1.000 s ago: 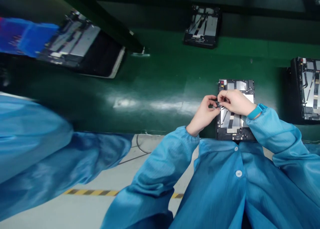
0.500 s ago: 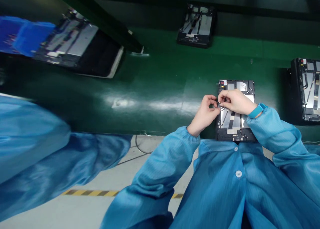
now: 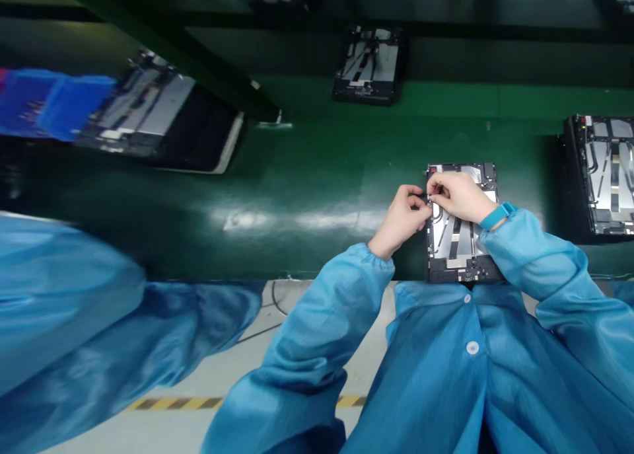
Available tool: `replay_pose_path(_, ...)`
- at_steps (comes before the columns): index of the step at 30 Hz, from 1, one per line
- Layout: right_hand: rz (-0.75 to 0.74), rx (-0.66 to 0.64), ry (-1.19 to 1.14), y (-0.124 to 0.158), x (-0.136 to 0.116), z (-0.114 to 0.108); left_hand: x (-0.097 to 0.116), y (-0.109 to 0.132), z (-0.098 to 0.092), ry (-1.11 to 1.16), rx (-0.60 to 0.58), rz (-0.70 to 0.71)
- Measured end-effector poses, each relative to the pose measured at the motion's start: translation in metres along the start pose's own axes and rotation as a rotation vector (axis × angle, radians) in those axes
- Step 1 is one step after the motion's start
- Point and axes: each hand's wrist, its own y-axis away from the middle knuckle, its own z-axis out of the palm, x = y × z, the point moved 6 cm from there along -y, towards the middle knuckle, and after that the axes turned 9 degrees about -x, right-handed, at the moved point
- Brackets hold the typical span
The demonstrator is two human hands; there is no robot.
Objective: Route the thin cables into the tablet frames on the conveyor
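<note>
An open tablet housing (image 3: 461, 242) lies on the green belt right in front of me, with silver foil panels and dark strips inside. My left hand (image 3: 400, 219) is at its left edge, with the fingertips pinching a small dark part (image 3: 428, 198), perhaps a thin cable. My right hand (image 3: 458, 196) lies over the upper part of the housing and pinches the same spot from the other side, hiding part of the interior. A teal wristband (image 3: 496, 216) circles my right wrist.
Similar housings lie on the green conveyor belt (image 3: 307, 176), one at the right (image 3: 599, 175) and one farther off (image 3: 369, 65). A large dark panel (image 3: 158, 113) and a blue bin (image 3: 54, 104) stand at upper left. A co-worker's blue sleeve (image 3: 69, 315) fills the lower left.
My pinched fingers have moved slightly toward the far end of the housing. The farther housing has shifted left in view, and the whole scene has shifted a little downward.
</note>
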Motion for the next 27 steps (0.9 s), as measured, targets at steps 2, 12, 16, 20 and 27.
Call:
replay_pose_path(2, 0.005, -0.001, -0.003, 0.0, 0.001, 0.0, 0.002, 0.0, -0.001, -0.017, 0.0, 0.0)
replay_pose_path(12, -0.004, 0.063, 0.007, -0.002, 0.001, -0.005, 0.007, -0.004, 0.001, 0.033, -0.051, -0.119)
replay_pose_path(16, 0.049, 0.17, -0.001, -0.006, 0.008, -0.014, 0.017, -0.014, -0.002, -0.012, -0.042, -0.16)
replay_pose_path(20, 0.113, 0.252, -0.064, -0.005, 0.015, -0.022, 0.024, -0.03, -0.005, 0.054, -0.025, -0.143)
replay_pose_path(27, 0.131, 0.233, -0.02, -0.002, 0.02, -0.019, 0.02, -0.036, -0.002, 0.125, -0.081, -0.073)
